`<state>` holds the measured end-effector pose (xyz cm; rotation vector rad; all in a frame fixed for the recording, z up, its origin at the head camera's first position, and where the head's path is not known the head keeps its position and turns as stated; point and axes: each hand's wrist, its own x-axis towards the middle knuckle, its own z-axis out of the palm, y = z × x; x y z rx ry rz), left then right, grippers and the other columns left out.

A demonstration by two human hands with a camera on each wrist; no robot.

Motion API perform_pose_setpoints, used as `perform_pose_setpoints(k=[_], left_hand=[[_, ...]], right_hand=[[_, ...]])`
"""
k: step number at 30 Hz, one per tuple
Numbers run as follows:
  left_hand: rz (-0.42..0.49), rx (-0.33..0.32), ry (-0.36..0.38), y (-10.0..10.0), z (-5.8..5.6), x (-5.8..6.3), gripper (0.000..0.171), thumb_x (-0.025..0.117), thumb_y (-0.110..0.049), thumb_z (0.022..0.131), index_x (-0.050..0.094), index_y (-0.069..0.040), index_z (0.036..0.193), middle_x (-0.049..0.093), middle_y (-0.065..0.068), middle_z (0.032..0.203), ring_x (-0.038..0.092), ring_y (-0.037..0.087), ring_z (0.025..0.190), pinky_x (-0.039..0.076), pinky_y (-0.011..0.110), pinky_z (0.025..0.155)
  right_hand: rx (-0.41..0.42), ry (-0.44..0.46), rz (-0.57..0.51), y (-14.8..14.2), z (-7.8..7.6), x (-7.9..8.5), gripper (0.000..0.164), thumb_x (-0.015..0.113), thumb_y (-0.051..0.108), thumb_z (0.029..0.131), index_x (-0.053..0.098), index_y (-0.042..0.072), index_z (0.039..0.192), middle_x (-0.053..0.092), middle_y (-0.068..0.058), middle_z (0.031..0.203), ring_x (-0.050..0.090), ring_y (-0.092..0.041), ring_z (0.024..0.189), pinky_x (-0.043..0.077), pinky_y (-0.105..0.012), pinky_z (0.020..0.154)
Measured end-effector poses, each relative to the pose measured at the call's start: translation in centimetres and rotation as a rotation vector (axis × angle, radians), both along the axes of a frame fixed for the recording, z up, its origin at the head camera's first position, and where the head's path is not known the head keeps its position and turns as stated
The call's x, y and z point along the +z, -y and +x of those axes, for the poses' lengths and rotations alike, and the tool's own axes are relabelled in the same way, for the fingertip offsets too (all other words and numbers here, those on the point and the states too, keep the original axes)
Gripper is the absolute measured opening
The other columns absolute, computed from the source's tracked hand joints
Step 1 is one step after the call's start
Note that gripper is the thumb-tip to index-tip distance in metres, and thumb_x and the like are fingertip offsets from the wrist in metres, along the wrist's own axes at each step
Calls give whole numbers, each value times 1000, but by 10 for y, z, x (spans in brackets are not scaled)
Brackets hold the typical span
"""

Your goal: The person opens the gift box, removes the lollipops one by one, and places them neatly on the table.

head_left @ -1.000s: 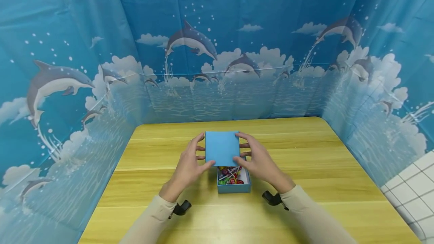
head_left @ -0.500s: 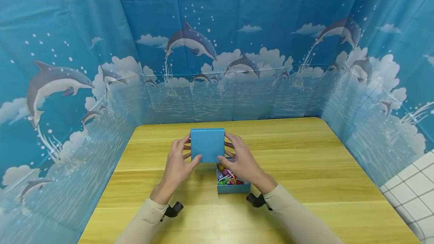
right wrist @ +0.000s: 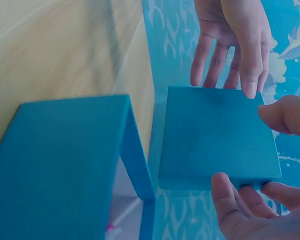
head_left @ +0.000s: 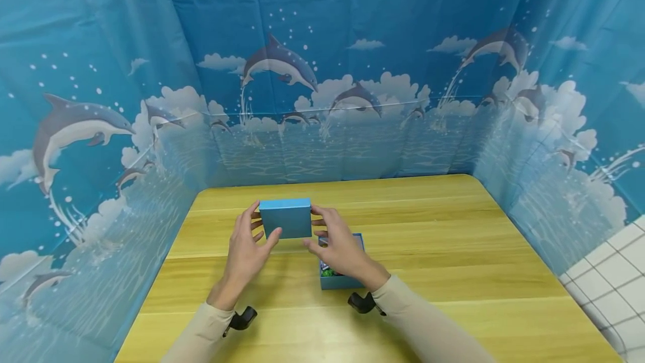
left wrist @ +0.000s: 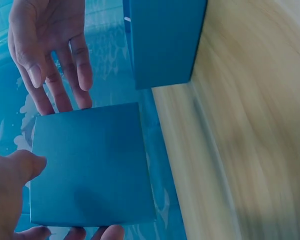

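A person in pale sleeves holds a square blue lid [head_left: 286, 222] up over the worktop [head_left: 453, 273], near the middle of the frame in the head view, its broad face tipped toward the wearer and one narrow bright side uppermost. The left hand [head_left: 244, 254] has hold of its left edge, thumb bent onto the face at the lower corner. The right hand [head_left: 340, 245] is spread fairly straight, fingertips on the opposite edge; its thumb looks just clear of the lower right corner, though I can't tell how firmly it presses.

Just right of the lid sits an open-topped blue box [head_left: 332, 283], partly covered by the right hand in the head view, with green-wrapped sweets [head_left: 327, 270] peeping out. The right wrist camera, at lower left of its frame, looks past a wall into the white interior and catches a small pink bit; the left wrist camera, at top centre, gets mostly plain blue outer wall. That left view does show the left fingers under the lid's lower edge, which the head view half hides.

Dolphins leap across the blue curtain [head_left: 393, 4] behind; white tiles [head_left: 615, 273] show at lower right.
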<state>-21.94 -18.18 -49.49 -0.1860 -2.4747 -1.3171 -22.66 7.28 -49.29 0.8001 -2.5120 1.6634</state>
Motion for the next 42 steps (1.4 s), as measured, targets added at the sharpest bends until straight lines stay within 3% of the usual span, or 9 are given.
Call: perform_pose_setpoints(k=[7,15,22,27,31,36,42], left_hand=[[2,16,61,12,1,-3,88,86,-28,110,37,-24,183,51,26,164,65,53,148,63,64,119],[0,68,74,21,7,-10,72,89,-28,108,52,-6,166,61,28,158,72,54,142,64,65,116],[-42,95,107,29,9,-16,64,93,-27,104,59,3,148,69,28,147,77,51,133,69,59,111],[-90,85,156,36,10,-19,59,98,-27,100,64,2,138,75,25,136,80,43,126,72,52,105],[-161,72,189,40,13,-21,57,99,-30,98,67,0,134,79,24,131,83,41,118,74,50,98],[-213,57,223,42,14,-25,52,98,-31,99,70,-1,131,80,24,133,84,40,111,74,51,93],[-228,50,245,42,14,-27,54,98,-33,99,71,-1,134,81,23,135,84,39,111,73,51,93]], right_hand=[[46,56,27,10,2,-9,92,77,18,115,21,9,187,42,-24,177,56,-47,159,58,-58,127],[87,106,-8,21,5,-19,83,77,17,115,29,3,181,40,-26,180,54,-48,163,55,-61,130],[102,128,51,22,8,-23,73,75,21,117,37,0,176,44,-24,180,55,-45,164,56,-51,131],[107,159,81,20,9,-24,69,75,23,117,42,-2,173,51,-25,176,62,-49,157,60,-54,125],[100,157,133,18,9,-24,66,76,24,116,47,-3,169,61,-26,169,69,-43,152,63,-50,122],[100,133,187,16,9,-24,65,77,24,116,49,-4,168,69,-27,160,73,-39,147,64,-48,121],[107,128,210,15,8,-23,66,76,27,116,49,0,170,69,-28,160,74,-38,147,64,-48,121]])
